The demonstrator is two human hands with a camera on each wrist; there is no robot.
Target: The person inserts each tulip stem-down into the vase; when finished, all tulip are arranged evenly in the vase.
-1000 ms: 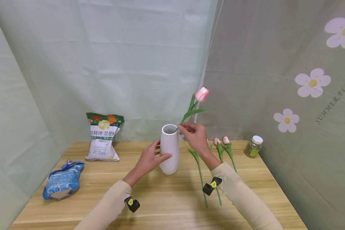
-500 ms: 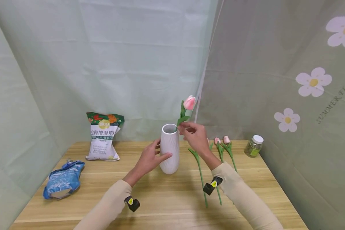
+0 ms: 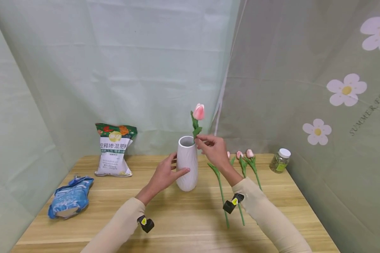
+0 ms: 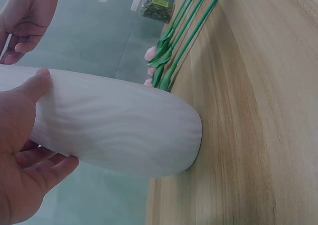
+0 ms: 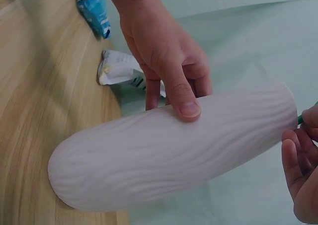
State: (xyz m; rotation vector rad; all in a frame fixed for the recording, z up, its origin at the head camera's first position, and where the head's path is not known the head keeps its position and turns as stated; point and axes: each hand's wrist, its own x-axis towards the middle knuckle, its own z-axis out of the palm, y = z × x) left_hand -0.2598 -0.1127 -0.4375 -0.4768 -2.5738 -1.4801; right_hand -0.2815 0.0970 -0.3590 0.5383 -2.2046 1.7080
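Observation:
My left hand (image 3: 164, 175) grips the side of a white ribbed vase (image 3: 188, 168), which stands upright on the wooden table. In the left wrist view, the thumb and fingers lie on opposite sides of the vase (image 4: 119, 120). At the vase's rim, my right hand (image 3: 216, 151) pinches the stem of a pink tulip (image 3: 198, 111) with thumb and fingers. The bloom points up above the mouth. A bit of green stem (image 5: 300, 119) shows by the rim in the right wrist view; its lower part is hidden.
Loose tulips (image 3: 221, 191) lie to the right, partly behind my right forearm. A lidded jar (image 3: 280, 161) stands at the back right. To the left are a white-and-green printed bag (image 3: 115, 151) and a crumpled blue bag (image 3: 70, 198). Curtains hang close behind the table (image 3: 177, 225).
The tulip has swung from leaning right to nearly upright and sits lower, with more of its stem out of sight at the rim. The left hand and vase have stayed put.

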